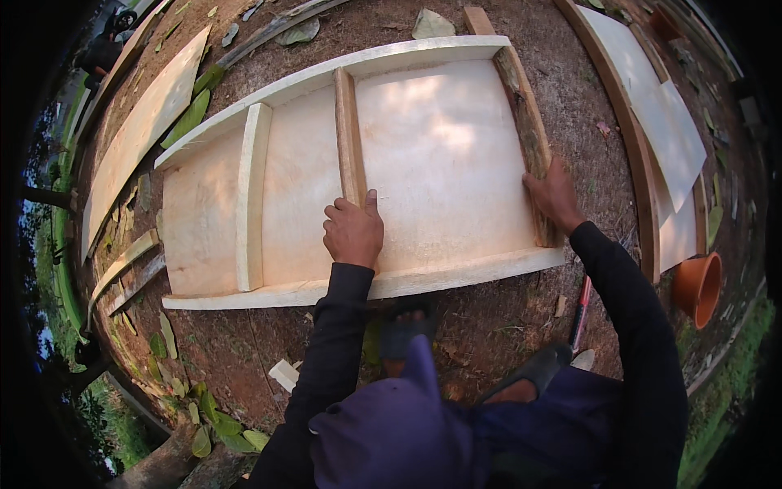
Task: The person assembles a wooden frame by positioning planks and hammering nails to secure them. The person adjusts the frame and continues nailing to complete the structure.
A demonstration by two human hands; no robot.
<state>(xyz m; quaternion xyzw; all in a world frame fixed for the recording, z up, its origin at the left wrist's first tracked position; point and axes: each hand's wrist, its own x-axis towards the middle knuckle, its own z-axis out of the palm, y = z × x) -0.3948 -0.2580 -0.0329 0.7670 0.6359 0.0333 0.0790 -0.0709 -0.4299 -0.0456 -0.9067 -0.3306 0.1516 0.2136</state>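
Out on the brown ground [599, 155], just beyond the person's sandals [533, 371], lies a pale panel [440, 171] with timber bars on it. From where I stand, it looks well along. A long far rail [342, 75] runs down the panel's far edge and a near rail [464, 275] down the edge closest to the feet. A rough, bark-streaked end bar [521, 106] closes the right edge, and two crosspieces, one pale bar [253, 196] and one brown bar [349, 130], divide the space into three bays.

The left edge has no bar across it, so that end looks unfinished, unless it's meant to be open. I can't make out nails or screws anywhere, so whether the bars are fixed or only laid in place I couldn't say.

The left hand [354, 231] is closed, fingers curled over the brown bar's near end with the thumb sticking up; it hides how that end meets the near rail. The right hand [555, 196] is partly curled, hooked over the end bar from its outer side, nearer the panel's near right corner than its far one. Past that corner, a red-and-black stick-like thing [581, 314] lies beside one sandal.
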